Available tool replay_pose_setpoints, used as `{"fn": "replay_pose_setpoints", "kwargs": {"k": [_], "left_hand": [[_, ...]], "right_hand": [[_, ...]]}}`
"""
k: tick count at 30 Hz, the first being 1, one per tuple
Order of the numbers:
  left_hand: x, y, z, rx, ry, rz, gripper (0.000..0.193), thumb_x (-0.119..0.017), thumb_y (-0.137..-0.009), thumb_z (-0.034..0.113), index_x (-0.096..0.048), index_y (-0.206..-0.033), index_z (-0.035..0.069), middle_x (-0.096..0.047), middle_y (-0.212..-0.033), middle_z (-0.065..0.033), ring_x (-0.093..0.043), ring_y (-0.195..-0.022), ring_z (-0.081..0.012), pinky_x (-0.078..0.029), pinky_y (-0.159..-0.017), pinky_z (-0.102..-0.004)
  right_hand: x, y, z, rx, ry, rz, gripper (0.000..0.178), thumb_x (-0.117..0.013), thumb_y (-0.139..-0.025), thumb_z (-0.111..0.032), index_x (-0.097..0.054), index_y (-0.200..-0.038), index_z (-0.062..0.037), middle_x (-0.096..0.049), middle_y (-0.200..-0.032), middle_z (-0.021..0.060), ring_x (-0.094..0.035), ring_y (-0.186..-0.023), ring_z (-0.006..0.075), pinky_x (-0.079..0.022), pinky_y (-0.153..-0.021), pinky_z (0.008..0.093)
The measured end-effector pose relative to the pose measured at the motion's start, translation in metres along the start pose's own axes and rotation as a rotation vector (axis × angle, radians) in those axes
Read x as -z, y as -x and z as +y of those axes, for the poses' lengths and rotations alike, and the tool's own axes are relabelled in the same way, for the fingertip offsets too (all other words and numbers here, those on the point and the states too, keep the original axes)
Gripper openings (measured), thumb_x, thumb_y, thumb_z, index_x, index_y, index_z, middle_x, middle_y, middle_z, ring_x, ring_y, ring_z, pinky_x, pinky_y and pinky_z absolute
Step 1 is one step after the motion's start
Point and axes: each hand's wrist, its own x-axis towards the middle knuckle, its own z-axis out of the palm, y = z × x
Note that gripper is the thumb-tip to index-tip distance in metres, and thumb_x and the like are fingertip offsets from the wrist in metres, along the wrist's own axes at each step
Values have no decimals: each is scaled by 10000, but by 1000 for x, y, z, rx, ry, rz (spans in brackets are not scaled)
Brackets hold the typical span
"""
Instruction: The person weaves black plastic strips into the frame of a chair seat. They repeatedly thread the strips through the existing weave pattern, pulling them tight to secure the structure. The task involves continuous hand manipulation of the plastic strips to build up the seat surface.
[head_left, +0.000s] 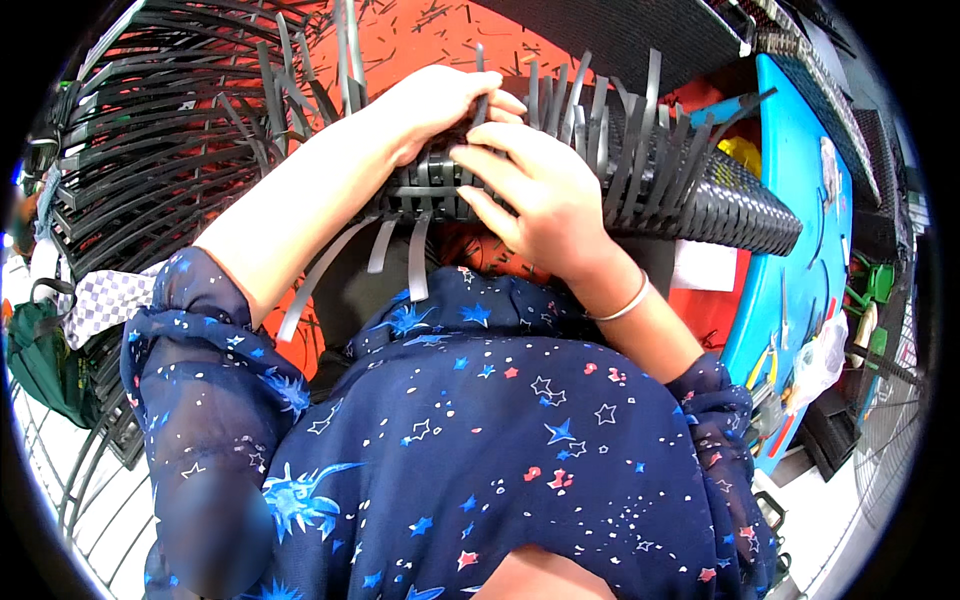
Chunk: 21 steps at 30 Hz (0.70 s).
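A black woven plastic piece (740, 205) lies crosswise in front of my body, with many loose flat strips standing up from its upper edge. My left hand (435, 100) is closed at the far side of the weave, thumb and fingers pinching an upright black strip (480, 95). Right beside it, my right hand (550, 190) has its bent fingers pressed over the weave, gripping it; its fingertips are partly hidden against the dark strips. Several grey-black strip ends (420, 260) hang down from the near edge toward my lap.
On the left, a stack of curved black frames (160, 160) crowds close to my arm. Strip scraps litter the red floor (420, 40). A blue table (775, 270) at right carries pliers (765, 365) and a clear plastic bag (818, 360). A dark woven panel (620, 45) stands beyond my hands.
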Motion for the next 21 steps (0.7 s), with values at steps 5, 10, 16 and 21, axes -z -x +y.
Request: {"fn": "replay_pose_setpoints", "kwargs": {"k": [5, 10, 16, 21], "left_hand": [[3, -13, -5, 82, 3, 20, 386, -509, -1044, 305, -677, -1120, -34, -725, -1023, -102, -682, -901, -175, -535, -846, -321], [5, -1, -3, -13, -158, 1, 440, -485, -1047, 359, -664, -1234, 3, -725, -1084, -85, -665, -950, -156, -513, -883, -307], [13, 37, 1, -634, -590, 394, 398, -611, -1004, 263, -592, -1374, 118, -610, -1330, -85, -542, -1251, -178, -411, -1077, -326], [18, 78, -6, -894, -659, 626, 505, -731, -909, 219, -546, -1367, 117, -526, -1399, -111, -526, -1305, -243, -438, -1096, -406]], "right_hand": [[4, -8, -1, 67, -45, -61, 265, -734, -777, -60, -704, -1030, 12, -681, -1138, 132, -653, -1081, 302, -524, -966, 414], [-5, 0, 3, 47, -55, -5, 266, -737, -816, -88, -692, -1064, -2, -690, -1091, 133, -667, -1030, 311, -537, -932, 398], [-9, 1, 8, 62, -42, 24, 266, -754, -797, -142, -689, -1022, -15, -687, -1022, 119, -657, -952, 288, -542, -870, 387], [-10, 0, 6, 48, -64, 52, 249, -761, -775, -110, -679, -991, -16, -688, -982, 118, -665, -875, 297, -554, -807, 387]]}}
